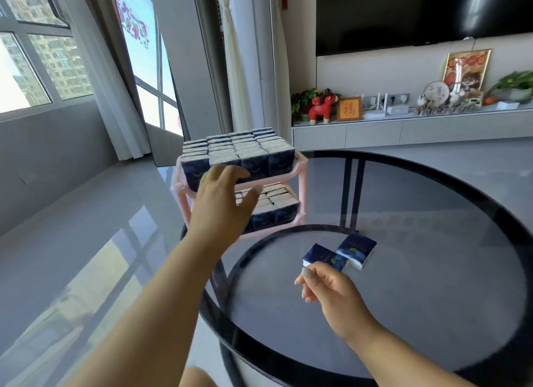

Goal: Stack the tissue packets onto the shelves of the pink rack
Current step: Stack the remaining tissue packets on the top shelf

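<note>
Your left hand [222,196], fingers spread and empty, hovers before the nearly full pink rack [301,167]. Your right hand [326,282], loosely curled and empty, nears the closer tissue packet [323,258]; the second tissue packet [356,249] lies just beyond. Likely light, soft and slick-wrapped: pinch across the short sides.

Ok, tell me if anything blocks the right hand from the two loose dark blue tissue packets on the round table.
Nothing visible does. The right hand hovers just short of the nearer dark blue tissue packet; the second packet lies beside it.
</note>
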### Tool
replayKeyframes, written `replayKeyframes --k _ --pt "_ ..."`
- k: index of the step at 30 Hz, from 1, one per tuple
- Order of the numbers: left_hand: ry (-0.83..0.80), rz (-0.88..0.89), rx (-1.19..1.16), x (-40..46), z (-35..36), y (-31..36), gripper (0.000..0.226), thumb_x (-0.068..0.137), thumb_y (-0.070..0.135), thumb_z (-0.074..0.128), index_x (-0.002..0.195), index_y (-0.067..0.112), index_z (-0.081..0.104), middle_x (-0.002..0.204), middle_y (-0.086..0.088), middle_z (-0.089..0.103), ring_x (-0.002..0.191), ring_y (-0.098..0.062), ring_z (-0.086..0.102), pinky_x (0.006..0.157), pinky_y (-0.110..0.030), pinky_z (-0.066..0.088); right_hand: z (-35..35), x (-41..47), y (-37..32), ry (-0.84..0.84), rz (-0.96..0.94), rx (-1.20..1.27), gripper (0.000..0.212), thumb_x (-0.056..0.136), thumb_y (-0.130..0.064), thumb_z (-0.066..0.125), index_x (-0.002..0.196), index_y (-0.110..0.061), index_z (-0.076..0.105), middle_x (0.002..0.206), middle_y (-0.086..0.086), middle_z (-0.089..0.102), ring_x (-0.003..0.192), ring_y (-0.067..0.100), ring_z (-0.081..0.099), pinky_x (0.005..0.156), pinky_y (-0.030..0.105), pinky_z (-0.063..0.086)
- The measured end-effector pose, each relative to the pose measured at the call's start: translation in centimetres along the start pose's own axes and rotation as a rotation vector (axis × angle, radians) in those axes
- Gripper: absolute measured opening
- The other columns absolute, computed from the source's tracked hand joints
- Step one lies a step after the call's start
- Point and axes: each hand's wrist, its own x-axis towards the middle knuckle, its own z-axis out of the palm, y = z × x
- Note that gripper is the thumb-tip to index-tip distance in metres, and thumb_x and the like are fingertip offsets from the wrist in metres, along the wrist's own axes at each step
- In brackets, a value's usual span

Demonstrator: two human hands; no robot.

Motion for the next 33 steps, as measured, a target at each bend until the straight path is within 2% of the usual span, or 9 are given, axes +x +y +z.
replayKeyframes --k 5,9,14,17,22,27,29,31,33 --pt "-0.367 -0.004 -0.021 -4.5 5.2 1.4 0.054 0.091 0.046 0.059 0.137 0.021 0.046 0.140 0.003 0.045 0.130 -0.017 0.041 0.106 -0.030 0.036 -2.9 0.7 -1.3 0.271 -0.047 -0.095 0.019 0.088 -0.036 0.059 0.077 -0.020 0.061 0.065 -0.014 0.059 0.063 0.000 0.052 0.065 0.016 0.041" --pt "-0.558 0.006 -0.047 -6.4 8.2 3.0 0.072 0.086 0.052 0.063 0.146 0.025 0.033 0.149 0.004 0.034 0.137 -0.017 0.032 0.112 -0.032 0.031 -6.9 3.1 -0.6 0.513 -0.031 -0.399 0.015 0.079 -0.012 0.066 0.086 -0.023 0.058 0.092 -0.006 0.058 0.084 0.008 0.055 0.066 0.013 0.038" --pt "-0.713 -0.072 -0.081 -7.7 11.8 4.4 0.087 0.078 0.059 0.067 0.149 0.035 0.022 0.155 -0.001 0.019 0.144 -0.024 0.017 0.115 -0.039 0.026 -8.7 4.0 1.6 0.362 0.075 -0.643 0.054 0.076 -0.011 0.065 0.127 -0.023 0.051 0.133 -0.003 0.046 0.127 0.018 0.041 0.098 0.026 0.034" --pt "-0.677 -0.093 -0.053 -8.4 13.2 4.3 0.082 0.079 0.062 0.064 0.147 0.033 0.028 0.149 0.002 0.030 0.138 -0.022 0.027 0.112 -0.035 0.030 -8.7 3.9 2.0 0.218 0.124 -0.905 0.062 0.085 -0.022 0.056 0.143 -0.026 0.034 0.154 -0.005 0.023 0.140 0.016 0.020 0.110 0.028 0.020" --pt "-0.481 -0.104 -0.160 -9.0 12.9 3.8 0.056 0.082 0.047 0.066 0.132 0.031 0.047 0.123 0.008 0.049 0.118 -0.013 0.041 0.094 -0.019 0.033 -8.4 4.1 2.6 0.286 0.046 -0.987 0.049 0.082 -0.028 0.058 0.129 -0.025 0.045 0.138 -0.001 0.039 0.130 0.022 0.035 0.101 0.031 0.031" --pt "-0.392 -0.304 -0.467 -9.5 10.4 2.5 0.027 0.088 0.044 0.064 0.112 0.036 0.056 0.110 0.015 0.056 0.098 -0.001 0.056 0.074 -0.011 0.043 -8.3 4.2 2.9 0.355 0.015 -0.964 0.042 0.076 -0.030 0.066 0.115 -0.021 0.052 0.116 -0.001 0.053 0.112 0.023 0.046 0.090 0.031 0.037" --pt "-0.364 -0.487 -0.744 -9.6 9.6 2.1 0.014 0.096 0.036 0.054 0.107 0.029 0.060 0.111 0.000 0.063 0.096 -0.012 0.063 0.071 -0.020 0.052 -8.3 3.6 2.3 0.395 0.018 -0.777 0.033 0.078 -0.035 0.063 0.107 -0.022 0.053 0.102 -0.006 0.054 0.100 0.019 0.049 0.079 0.029 0.039" --pt "-0.342 -0.686 -1.013 -9.7 9.1 1.9 0.024 0.101 0.035 0.044 0.111 0.024 0.063 0.111 -0.013 0.066 0.092 -0.027 0.066 0.064 -0.032 0.054 -8.6 3.0 1.7 0.397 0.018 -0.509 0.027 0.078 -0.048 0.050 0.096 -0.028 0.053 0.091 -0.008 0.058 0.086 0.016 0.054 0.067 0.028 0.040" --pt "-0.345 -0.811 -1.190 -9.7 8.6 1.8 0.040 0.099 0.046 0.039 0.115 0.018 0.064 0.107 -0.017 0.068 0.084 -0.031 0.065 0.057 -0.033 0.049 -8.8 2.6 1.4 0.405 0.034 -0.191 0.033 0.077 -0.054 0.039 0.093 -0.032 0.058 0.094 -0.007 0.063 0.084 0.013 0.059 0.071 0.027 0.043"
